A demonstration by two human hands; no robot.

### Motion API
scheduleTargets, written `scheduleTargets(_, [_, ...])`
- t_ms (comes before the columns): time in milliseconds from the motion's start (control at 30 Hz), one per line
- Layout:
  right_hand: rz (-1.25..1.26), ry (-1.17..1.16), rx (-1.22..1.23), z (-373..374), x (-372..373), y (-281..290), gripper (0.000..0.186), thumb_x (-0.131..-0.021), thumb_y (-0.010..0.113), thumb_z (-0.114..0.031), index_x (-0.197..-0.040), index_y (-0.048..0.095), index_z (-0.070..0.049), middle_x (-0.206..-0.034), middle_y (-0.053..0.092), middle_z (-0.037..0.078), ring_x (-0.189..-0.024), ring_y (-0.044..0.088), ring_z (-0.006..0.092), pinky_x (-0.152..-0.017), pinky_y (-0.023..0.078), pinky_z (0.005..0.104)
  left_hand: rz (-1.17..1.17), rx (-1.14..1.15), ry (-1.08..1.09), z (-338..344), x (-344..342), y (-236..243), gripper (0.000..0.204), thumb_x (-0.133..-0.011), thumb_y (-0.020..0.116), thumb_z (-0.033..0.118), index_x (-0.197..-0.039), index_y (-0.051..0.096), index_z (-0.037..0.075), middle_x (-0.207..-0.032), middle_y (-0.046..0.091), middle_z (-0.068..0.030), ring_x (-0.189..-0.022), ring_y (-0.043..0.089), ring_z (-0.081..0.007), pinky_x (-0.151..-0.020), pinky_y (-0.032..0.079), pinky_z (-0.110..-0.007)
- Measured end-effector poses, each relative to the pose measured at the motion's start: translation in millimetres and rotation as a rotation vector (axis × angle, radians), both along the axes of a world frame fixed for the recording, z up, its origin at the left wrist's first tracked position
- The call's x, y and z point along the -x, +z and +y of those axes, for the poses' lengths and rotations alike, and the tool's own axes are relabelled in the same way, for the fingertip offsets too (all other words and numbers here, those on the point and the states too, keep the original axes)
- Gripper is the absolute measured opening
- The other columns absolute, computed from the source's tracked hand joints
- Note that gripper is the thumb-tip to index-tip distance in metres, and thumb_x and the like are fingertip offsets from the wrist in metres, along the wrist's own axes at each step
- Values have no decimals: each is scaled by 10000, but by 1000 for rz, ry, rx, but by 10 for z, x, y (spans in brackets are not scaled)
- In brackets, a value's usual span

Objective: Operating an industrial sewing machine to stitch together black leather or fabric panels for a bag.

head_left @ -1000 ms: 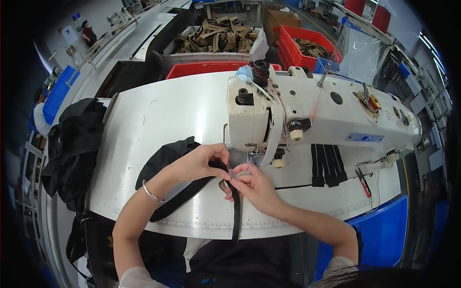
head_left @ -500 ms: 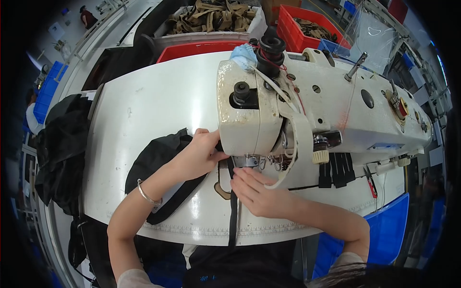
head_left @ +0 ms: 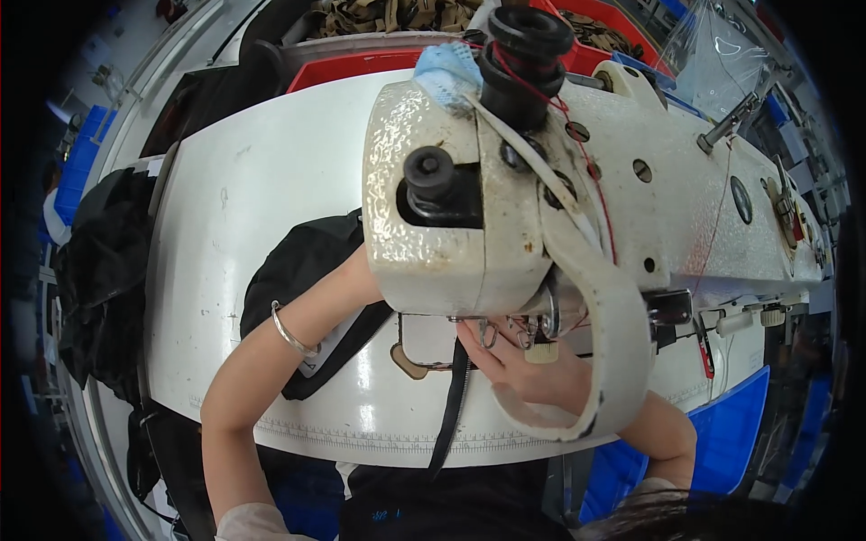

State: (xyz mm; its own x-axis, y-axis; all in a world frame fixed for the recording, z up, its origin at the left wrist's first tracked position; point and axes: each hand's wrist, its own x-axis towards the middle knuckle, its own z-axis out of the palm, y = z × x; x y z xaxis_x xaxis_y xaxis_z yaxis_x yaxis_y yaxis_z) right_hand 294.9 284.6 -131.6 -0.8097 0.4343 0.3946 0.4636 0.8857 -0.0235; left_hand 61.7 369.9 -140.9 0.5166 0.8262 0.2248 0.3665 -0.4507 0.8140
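Observation:
My left hand (head_left: 368, 276) reaches behind the head of a white sewing machine (head_left: 433, 261), which hides its fingers. A silver bangle (head_left: 290, 331) circles that wrist. Beside the forearm a black fabric piece (head_left: 293, 257) lies on the table, partly covered by the arm. My right hand (head_left: 541, 371) is low by the needle area, fingers stretched out against a narrow black zipper strip (head_left: 448, 415); the machine's curved white arm and head cover part of this hand and its fingertips. From under the machine head the strip runs toward me and over the table's front edge.
Black fabric (head_left: 106, 270) is heaped at the left table edge. Behind the machine stand a red bin (head_left: 361, 68) and a container of tan strips (head_left: 388, 16). Red-handled snips (head_left: 704, 350) lie at the right, near a blue bin (head_left: 735, 433). A ruler scale (head_left: 325, 440) edges the table.
The view has moved closer to the machine head, which now hides my left hand's fingers. My right hand sits farther under the machine, and the strip's upper part has shifted right in the picture.

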Motion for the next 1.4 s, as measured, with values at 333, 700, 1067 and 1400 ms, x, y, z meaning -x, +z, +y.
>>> scheduleTargets(333, [-135, 102, -205, -100, -22, 141, 352, -757, 568, -115, -1075, 625, 25, -1049, 634, 133, -1002, 613, 271, -855, 505, 381, 232, -177, 81, -345, 133, 562, 302, -736, 684, 59, -1031, 621, 51, -1002, 596, -110, -933, 534, -273, -813, 427, -345])
scheduleTargets(700, [59, 581, 133, -888, 161, 405, 374, -778, 546, -140, -1102, 574, 44, -1128, 583, 145, -1033, 571, 248, -915, 455, 382, 792, -349, 391, -1637, 580, 653, 327, -675, 600, -39, -999, 560, -44, -799, 511, -125, -714, 516, -277, -605, 466, -362])
scheduleTargets(1067, [495, -21, 273, 49, 943, 147, 363, -749, 671, -87, -1060, 578, 74, -1046, 567, 187, -1036, 552, 322, -865, 478, 390, 472, -330, 322, -1288, 257, 1755, 251, -820, 654, 84, -1033, 556, -9, -848, 580, -134, -647, 587, -297, -589, 480, -344])
scheduleTargets(1400, [597, 222, 245, -76, 917, 239, 152, -742, 691, -59, -856, 629, 19, -819, 618, 117, -794, 599, 263, -690, 498, 365, 847, -841, 535, -521, 898, 1330, 134, -777, 659, 55, -902, 660, 7, -957, 637, -108, -894, 579, -275, -837, 458, -372])
